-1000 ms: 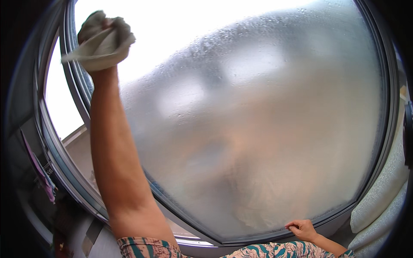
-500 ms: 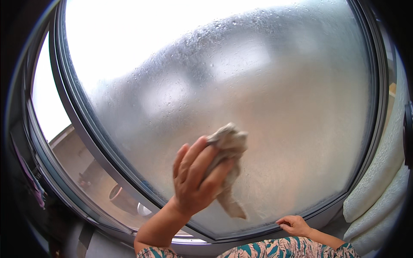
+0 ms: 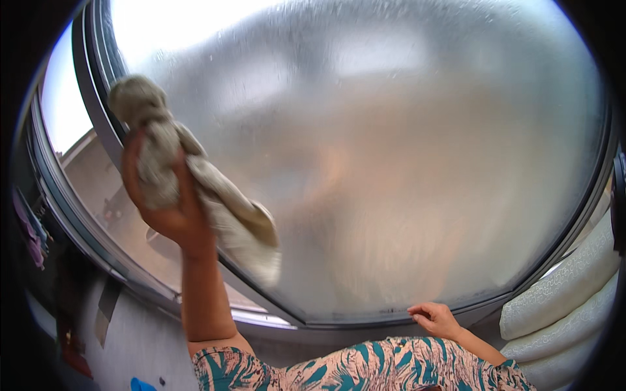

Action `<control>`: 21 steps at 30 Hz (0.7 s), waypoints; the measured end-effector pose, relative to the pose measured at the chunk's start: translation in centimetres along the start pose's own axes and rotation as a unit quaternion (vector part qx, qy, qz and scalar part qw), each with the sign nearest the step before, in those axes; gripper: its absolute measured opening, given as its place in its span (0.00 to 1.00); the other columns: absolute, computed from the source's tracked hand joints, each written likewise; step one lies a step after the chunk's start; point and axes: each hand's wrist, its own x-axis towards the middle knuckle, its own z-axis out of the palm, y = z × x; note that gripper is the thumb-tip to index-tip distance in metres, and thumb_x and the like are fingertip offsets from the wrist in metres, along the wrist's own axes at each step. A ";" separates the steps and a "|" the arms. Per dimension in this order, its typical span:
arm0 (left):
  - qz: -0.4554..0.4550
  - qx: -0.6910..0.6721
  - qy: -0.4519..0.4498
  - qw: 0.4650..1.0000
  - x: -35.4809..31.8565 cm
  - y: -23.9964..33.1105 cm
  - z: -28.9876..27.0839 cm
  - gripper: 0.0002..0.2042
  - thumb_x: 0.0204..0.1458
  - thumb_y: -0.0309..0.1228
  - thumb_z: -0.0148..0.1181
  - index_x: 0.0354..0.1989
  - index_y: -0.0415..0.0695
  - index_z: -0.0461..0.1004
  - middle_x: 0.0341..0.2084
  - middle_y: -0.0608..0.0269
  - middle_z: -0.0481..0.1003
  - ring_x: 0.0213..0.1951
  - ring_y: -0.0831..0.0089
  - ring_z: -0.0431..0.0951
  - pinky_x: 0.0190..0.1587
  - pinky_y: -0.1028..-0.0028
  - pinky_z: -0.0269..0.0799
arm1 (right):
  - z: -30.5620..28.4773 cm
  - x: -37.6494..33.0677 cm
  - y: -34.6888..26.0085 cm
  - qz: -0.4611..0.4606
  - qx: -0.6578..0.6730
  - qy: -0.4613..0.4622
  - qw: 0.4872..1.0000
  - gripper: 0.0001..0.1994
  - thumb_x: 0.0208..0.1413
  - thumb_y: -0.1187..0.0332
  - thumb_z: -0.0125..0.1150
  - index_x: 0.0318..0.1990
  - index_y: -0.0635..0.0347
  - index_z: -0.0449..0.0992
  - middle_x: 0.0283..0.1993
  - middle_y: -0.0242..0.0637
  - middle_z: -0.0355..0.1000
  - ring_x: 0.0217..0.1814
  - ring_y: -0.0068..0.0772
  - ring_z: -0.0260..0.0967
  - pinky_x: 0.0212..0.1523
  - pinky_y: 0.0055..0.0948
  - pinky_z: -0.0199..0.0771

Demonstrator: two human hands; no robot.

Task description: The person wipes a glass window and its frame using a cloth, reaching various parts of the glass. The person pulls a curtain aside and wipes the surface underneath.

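My left hand [image 3: 171, 195] is raised at the left, its fingers closed round a beige-grey cloth [image 3: 225, 202]. Part of the cloth is bunched above the fingers, and a long tail hangs down to the right. Hand and cloth are smeared by motion, in front of the left edge of a fogged window pane [image 3: 391, 163]. Whether the cloth touches the glass I cannot tell. My right hand [image 3: 438, 320] is low at the right, beside the bottom of the window frame [image 3: 365, 320]. Its fingers are loosely bent, thumb and forefinger apart, with nothing between them.
White patterned quilted fabric [image 3: 564, 287] lies folded at the right. Past the left side frame [image 3: 98, 111], a gap shows a wall and ground outside. Purple cloth [image 3: 27, 228] hangs at the far left. Something blue [image 3: 141, 384] stands at the lower left.
My left hand has swung up and left with the cloth, from the lower middle of the pane to its left edge. The view has shifted. My right hand stays near the bottom frame.
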 end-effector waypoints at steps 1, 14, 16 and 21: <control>0.027 0.059 -0.026 0.998 -2.2 1.3 -0.7 0.20 0.57 0.29 0.61 0.58 0.42 0.67 0.56 0.51 0.68 0.58 0.57 0.69 0.63 0.58 0.64 | -0.1 -0.3 0.2 0.008 0.020 -0.008 1.000 0.10 0.56 0.73 0.59 0.44 0.64 0.79 0.37 0.41 0.79 0.35 0.29 0.77 0.37 0.26 0.76; -0.097 0.103 -0.119 0.983 -19.2 8.4 -5.5 0.24 0.60 0.28 0.53 0.63 0.37 0.54 0.64 0.43 0.54 0.66 0.47 0.56 0.67 0.52 0.51 | -1.2 0.2 -1.4 -0.039 -0.006 -0.088 0.995 0.12 0.55 0.73 0.59 0.47 0.62 0.77 0.39 0.42 0.78 0.39 0.34 0.77 0.41 0.28 0.76; -0.084 0.093 -0.093 0.988 -14.2 7.8 -3.3 0.24 0.60 0.26 0.53 0.63 0.37 0.55 0.63 0.47 0.55 0.64 0.52 0.59 0.66 0.56 0.55 | -1.5 0.8 -3.8 -0.072 0.000 -0.079 0.994 0.12 0.55 0.74 0.60 0.47 0.61 0.77 0.39 0.42 0.78 0.39 0.34 0.77 0.42 0.28 0.76; -0.094 -0.115 -0.014 0.989 -4.8 10.2 4.7 0.26 0.56 0.27 0.57 0.62 0.36 0.57 0.61 0.44 0.58 0.64 0.53 0.57 0.65 0.59 0.57 | -2.8 1.9 -9.7 -0.251 0.011 0.040 0.967 0.15 0.54 0.78 0.59 0.50 0.60 0.75 0.44 0.43 0.76 0.41 0.35 0.76 0.43 0.30 0.76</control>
